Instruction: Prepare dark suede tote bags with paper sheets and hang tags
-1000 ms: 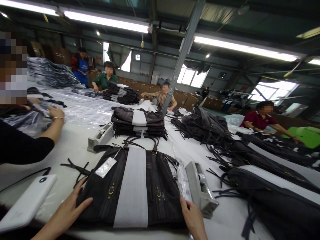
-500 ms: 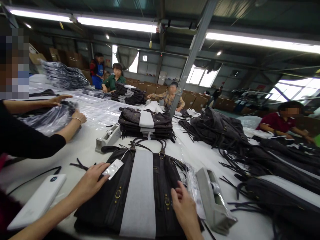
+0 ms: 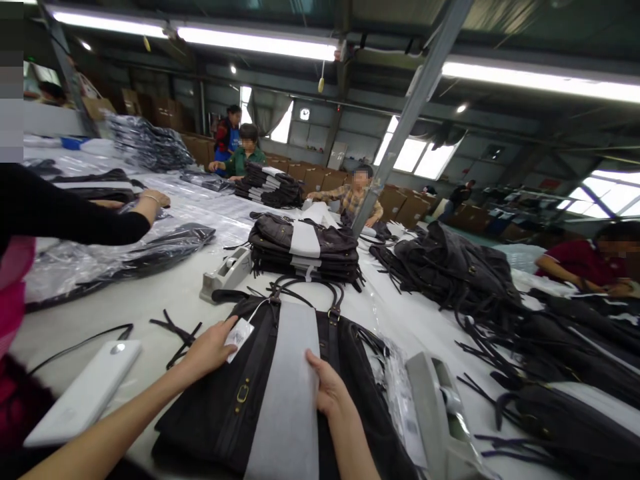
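A black handbag lies flat in front of me, its looped handles pointing away. A wide pale wrap strip runs down its middle. My left hand is closed, pinching the left edge of a white hang tag on a string at the bag's upper left. At the strip's right edge is my right hand, thumb on top and the other fingers curled at the edge, partly hidden. A brass buckle shows on the left strap.
Grey tape dispensers stand right of the bag and behind it. Stacked bags lie beyond, more bags at right. A white power bank with a cable lies left. A co-worker's sleeve reaches in at left.
My right hand has moved left from the bag's right side onto the strip's edge. My left hand still has the tag. The co-worker's hands at left have shifted away from a plastic-wrapped bag.
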Available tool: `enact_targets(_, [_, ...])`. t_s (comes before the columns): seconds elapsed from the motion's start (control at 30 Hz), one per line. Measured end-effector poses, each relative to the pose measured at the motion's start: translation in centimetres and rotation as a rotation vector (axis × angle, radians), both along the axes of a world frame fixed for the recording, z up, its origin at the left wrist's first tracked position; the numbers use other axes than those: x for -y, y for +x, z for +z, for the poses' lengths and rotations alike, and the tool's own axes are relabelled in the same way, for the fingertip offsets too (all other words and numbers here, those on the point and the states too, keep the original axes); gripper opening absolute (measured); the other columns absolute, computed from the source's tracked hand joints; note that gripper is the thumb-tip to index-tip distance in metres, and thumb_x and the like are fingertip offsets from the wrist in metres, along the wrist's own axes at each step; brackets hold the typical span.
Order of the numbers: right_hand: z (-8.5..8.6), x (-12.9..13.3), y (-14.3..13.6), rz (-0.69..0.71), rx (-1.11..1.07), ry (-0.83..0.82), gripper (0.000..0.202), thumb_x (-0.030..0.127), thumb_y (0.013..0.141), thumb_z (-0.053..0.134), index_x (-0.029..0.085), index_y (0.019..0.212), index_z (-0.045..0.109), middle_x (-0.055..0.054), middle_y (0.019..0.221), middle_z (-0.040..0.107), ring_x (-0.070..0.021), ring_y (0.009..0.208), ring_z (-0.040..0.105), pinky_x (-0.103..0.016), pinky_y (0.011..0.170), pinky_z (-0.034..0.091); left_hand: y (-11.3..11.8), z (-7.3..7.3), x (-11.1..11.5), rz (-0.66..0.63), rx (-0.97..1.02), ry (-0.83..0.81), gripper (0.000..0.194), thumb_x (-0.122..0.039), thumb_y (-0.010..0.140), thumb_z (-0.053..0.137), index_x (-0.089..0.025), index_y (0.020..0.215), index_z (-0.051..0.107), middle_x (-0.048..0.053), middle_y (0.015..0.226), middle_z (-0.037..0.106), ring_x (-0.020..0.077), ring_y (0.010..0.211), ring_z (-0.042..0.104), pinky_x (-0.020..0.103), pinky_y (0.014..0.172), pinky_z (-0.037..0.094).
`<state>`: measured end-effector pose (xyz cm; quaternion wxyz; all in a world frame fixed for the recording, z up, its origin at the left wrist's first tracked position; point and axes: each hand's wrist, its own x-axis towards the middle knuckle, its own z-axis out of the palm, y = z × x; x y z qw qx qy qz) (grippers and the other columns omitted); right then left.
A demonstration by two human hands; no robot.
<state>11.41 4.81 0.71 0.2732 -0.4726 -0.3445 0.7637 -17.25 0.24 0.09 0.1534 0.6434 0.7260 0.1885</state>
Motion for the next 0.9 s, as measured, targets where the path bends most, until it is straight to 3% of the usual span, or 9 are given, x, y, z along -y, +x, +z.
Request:
enact_targets(0.1, [-0.7, -0.2, 0.3, -0.036, -0.175, -0.169, 0.037, 0.044, 0.076, 0.063, 0.009, 0.088, 0.065, -0.014, 0.078, 0.072, -0.0283, 0.081, 0.069, -0.041, 0.075, 0.054, -0.6, 0.3, -0.6, 0.025, 0.208, -0.024, 0.051, -0.022, 0.071, 0.059, -0.020, 0.122, 0.055, 0.011, 0.111, 0.066, 0.0282, 0.107, 0.058, 0.034, 0.089, 0.042])
enact_targets(0.23, [-1.5, -0.1, 0.1, -0.193, -0.225, -0.097, 0.034, 0.037, 0.074, 0.068, 0.009, 0.093, 0.065, -0.013, 0.079, 0.072, -0.0286, 0.085, 0.069, -0.040, 0.079, 0.054, -1.4, 0.8, -1.0, 0.022, 0.355, -0.035, 0.026, -0.024, 0.068, 0.059, -0.021, 0.093, 0.067, 0.007, 0.092, 0.069, 0.0268, 0.090, 0.062, 0.032, 0.078, 0.042])
enact_targets(0.37, [-1.9, -0.2, 0.0, -0.223, -0.228, -0.158, 0.032, 0.035, 0.075, 0.067, 0.009, 0.094, 0.065, -0.012, 0.076, 0.072, -0.0297, 0.084, 0.069, -0.042, 0.079, 0.054, -1.7, 1.0, -1.3, 0.058, 0.487, -0.062, 0.014, -0.029, 0.066, 0.059, -0.020, 0.074, 0.065, 0.004, 0.073, 0.065, 0.0217, 0.074, 0.060, 0.027, 0.065, 0.040])
enact_targets(0.5, [-2.3, -0.4, 0.1, -0.238, -0.250, -0.106, 0.033, 0.032, 0.073, 0.072, 0.010, 0.095, 0.064, -0.011, 0.073, 0.071, -0.0287, 0.083, 0.069, -0.040, 0.077, 0.055, -0.9, 1.3, -1.5, 0.116, 0.737, -0.177, 0.024, -0.037, 0.070, 0.052, -0.017, 0.080, 0.061, 0.002, 0.062, 0.060, 0.0156, 0.054, 0.054, 0.025, 0.049, 0.037])
enact_targets(0.63, [-2.8, -0.5, 0.2, -0.225, -0.284, -0.031, 0.039, 0.028, 0.066, 0.079, 0.014, 0.098, 0.063, -0.008, 0.079, 0.072, -0.0262, 0.081, 0.069, -0.037, 0.075, 0.055, 0.4, 1.7, -1.8, 0.141, 0.942, -0.279, 0.024, -0.032, 0.064, 0.056, -0.017, 0.083, 0.054, -0.002, 0.061, 0.057, 0.0112, 0.052, 0.052, 0.021, 0.048, 0.038])
enact_targets(0.73, [-3.0, -0.6, 0.4, -0.215, -0.295, -0.015, 0.040, 0.029, 0.065, 0.080, 0.014, 0.098, 0.063, -0.007, 0.078, 0.072, -0.0252, 0.081, 0.069, -0.036, 0.073, 0.055, 1.4, 1.7, -2.4, 0.133, 0.996, -0.328, 0.024, -0.025, 0.059, 0.059, -0.017, 0.081, 0.053, -0.005, 0.055, 0.051, 0.0079, 0.047, 0.045, 0.018, 0.044, 0.033])
enact_targets(0.9, [-2.9, -0.5, 0.6, -0.192, -0.325, -0.017, 0.039, 0.028, 0.066, 0.079, 0.014, 0.099, 0.063, -0.007, 0.079, 0.072, -0.0239, 0.079, 0.069, -0.035, 0.072, 0.055, 2.0, 1.2, -4.4, 0.142, 0.966, -0.379, 0.020, -0.033, 0.067, 0.062, -0.018, 0.075, 0.053, -0.006, 0.051, 0.046, 0.0075, 0.042, 0.042, 0.017, 0.037, 0.022])
